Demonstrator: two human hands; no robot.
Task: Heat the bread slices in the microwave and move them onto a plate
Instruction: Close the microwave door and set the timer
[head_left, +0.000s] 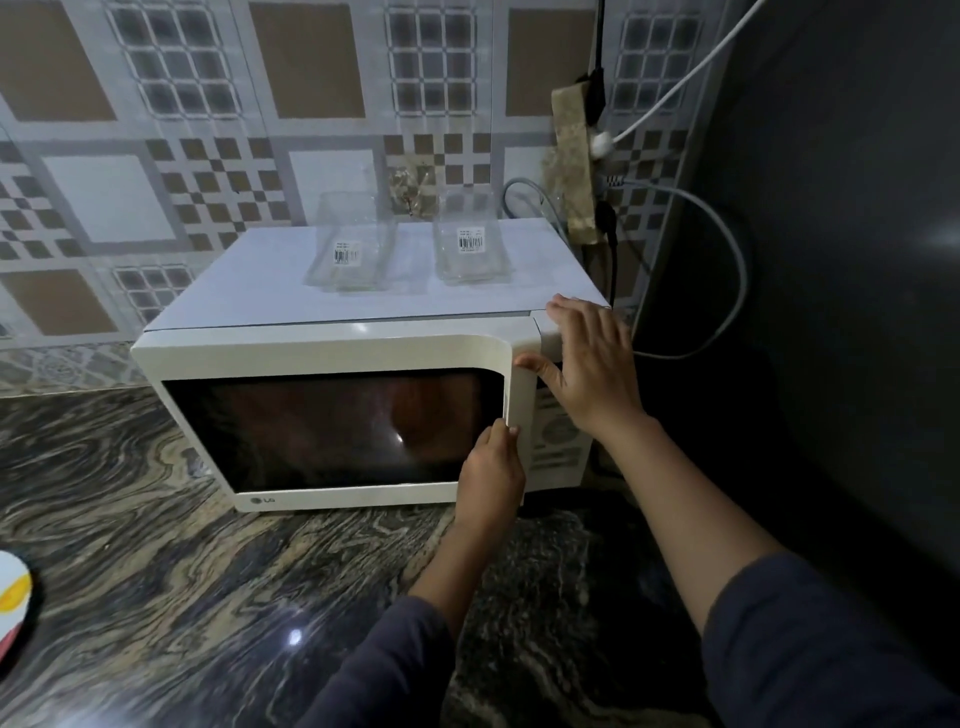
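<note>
Head view: where's the microwave (234, 296)?
On the marbled countertop (156, 571) against the tiled wall (156, 130), two clear glass dishes (353, 254) on top.
Hands?
The left hand (491, 467) pinches the right edge of the microwave door (337, 351), low; the right hand (587, 364) lies flat on the top right corner, fingers spread.
And the bread slices?
Cannot tell; the window (311, 426) is dark.
</note>
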